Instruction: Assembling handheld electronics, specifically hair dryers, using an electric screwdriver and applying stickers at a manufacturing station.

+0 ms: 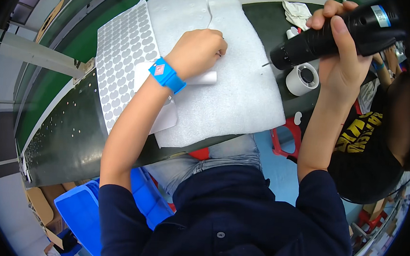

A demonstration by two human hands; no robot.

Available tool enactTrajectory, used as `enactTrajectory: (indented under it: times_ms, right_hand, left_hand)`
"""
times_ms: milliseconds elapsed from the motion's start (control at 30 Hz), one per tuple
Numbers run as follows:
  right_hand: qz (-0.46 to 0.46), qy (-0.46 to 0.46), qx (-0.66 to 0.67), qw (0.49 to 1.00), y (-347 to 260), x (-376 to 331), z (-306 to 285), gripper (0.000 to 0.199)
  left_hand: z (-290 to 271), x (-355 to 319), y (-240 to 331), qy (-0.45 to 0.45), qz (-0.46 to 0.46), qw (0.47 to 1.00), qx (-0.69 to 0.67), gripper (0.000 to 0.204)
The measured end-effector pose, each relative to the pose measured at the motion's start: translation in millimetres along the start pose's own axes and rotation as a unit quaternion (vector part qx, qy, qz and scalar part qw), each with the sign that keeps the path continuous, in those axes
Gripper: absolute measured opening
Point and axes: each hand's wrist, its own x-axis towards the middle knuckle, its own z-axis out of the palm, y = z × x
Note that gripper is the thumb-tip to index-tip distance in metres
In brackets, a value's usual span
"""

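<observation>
My left hand rests closed on a white foam sheet, its fingers curled under; what they hold is hidden. A white cable runs from the far edge down to that hand. Under the wrist, which wears a blue band, a white cylindrical piece sticks out to the right. My right hand is raised at the right, wrapped round a black electric screwdriver. Its thin bit points left, above the foam's right edge and apart from my left hand.
A sheet of grey rounded stickers lies left of the foam. Right of it stand a white cylindrical part with a dark centre and a crumpled white cloth. Blue bins stand below left. Another person sits close at right.
</observation>
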Motion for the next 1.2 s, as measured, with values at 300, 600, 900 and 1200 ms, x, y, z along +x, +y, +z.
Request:
enactTrajectory:
  times_ms: [300,600,900,1200]
  right_hand:
    - [-0.035,-0.051,0.026,0.998,-1.4,-4.4,-14.5,0.028]
    - [-0.035,0.000,0.184,0.982,-23.8,6.4,6.4,0.023]
    - [-0.045,-0.024,0.211,0.976,-29.8,6.5,12.2,0.029]
    - [-0.042,-0.031,0.208,0.977,-36.1,4.3,13.5,0.029]
  left_hand:
    - [1.5,-2.0,-1.6,0.018,0.004,1.000,-0.019,0.006]
    - [-31.3,-26.2,44.3,0.096,-0.084,0.834,-0.537,0.008]
    - [-42.8,-42.3,60.6,0.106,-0.031,0.829,-0.549,0.010]
    - [-42.7,-44.4,66.5,0.102,-0.031,0.829,-0.549,0.008]
